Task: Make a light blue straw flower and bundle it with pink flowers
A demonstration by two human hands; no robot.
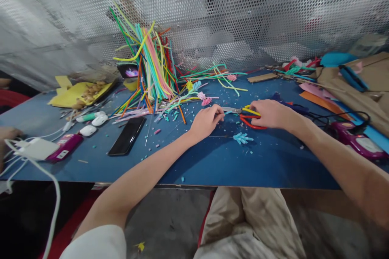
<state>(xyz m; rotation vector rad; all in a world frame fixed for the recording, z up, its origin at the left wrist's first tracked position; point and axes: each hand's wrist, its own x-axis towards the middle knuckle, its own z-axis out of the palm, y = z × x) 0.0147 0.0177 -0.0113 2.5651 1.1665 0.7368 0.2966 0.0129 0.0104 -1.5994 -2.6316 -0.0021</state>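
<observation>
My right hand (270, 112) grips scissors (233, 110) with one yellow and one red handle, their blades pointing left. My left hand (208, 120) is closed in a pinch near the blade tips. A short stretch of light blue pipe cleaner (227, 112) shows between its fingertips and the blades; the rest is hidden. Just below the hands, a light blue pipe-cleaner sprig (242, 138) lies on the table with a thin wire running left from it.
Bundled coloured pipe cleaners (154, 64) stand at the back, with small fuzzy flowers (203, 98) nearby. A phone (127, 136), chargers (39, 148) and cables lie left. Cardboard (364, 77) and a purple device (360, 141) lie right. Tiny clippings dot the blue table (194, 166). Another person's hand (9, 133) is far left.
</observation>
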